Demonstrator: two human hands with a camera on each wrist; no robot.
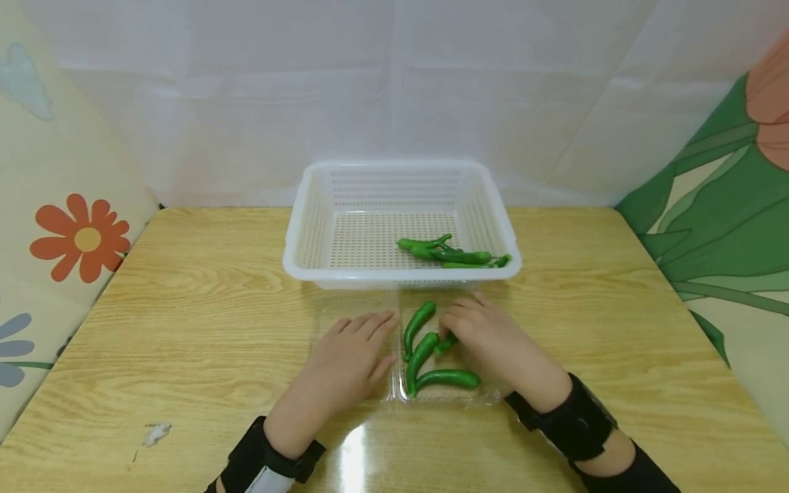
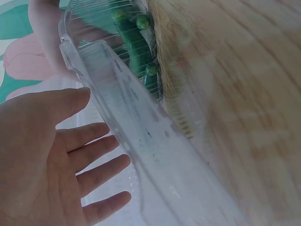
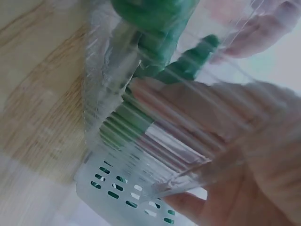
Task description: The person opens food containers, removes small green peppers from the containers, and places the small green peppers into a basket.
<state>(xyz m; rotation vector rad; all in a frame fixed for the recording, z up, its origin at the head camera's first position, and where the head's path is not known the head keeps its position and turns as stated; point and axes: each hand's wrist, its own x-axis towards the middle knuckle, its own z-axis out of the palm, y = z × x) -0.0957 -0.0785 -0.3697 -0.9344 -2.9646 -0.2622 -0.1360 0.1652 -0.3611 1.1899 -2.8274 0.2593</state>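
Note:
A clear plastic clamshell box (image 1: pixel 490 397) lies opened out on the table, its right half holding several green chili peppers (image 1: pixel 448 378). My right hand (image 1: pixel 490 339) reaches into that half, fingers bent around one green chili pepper (image 1: pixel 445 344); the fingers partly cover it. Through the box's ribbed wall, the right wrist view shows a fingertip against this pepper (image 3: pixel 124 125). Over the left half is my left hand (image 1: pixel 351 352), palm down with nothing in it. Its fingers (image 2: pixel 101 181) are spread beside the clear plastic edge (image 2: pixel 117 136) in the left wrist view.
Right behind the box stands a white perforated basket (image 1: pixel 401 275), with several more green peppers (image 1: pixel 459 257) at its front right. White cloth (image 1: pixel 394 103) hangs behind the wooden table (image 1: pixel 203 308). Flower-patterned panels flank both sides. A pale worn patch (image 1: pixel 157 433) marks the table at front left.

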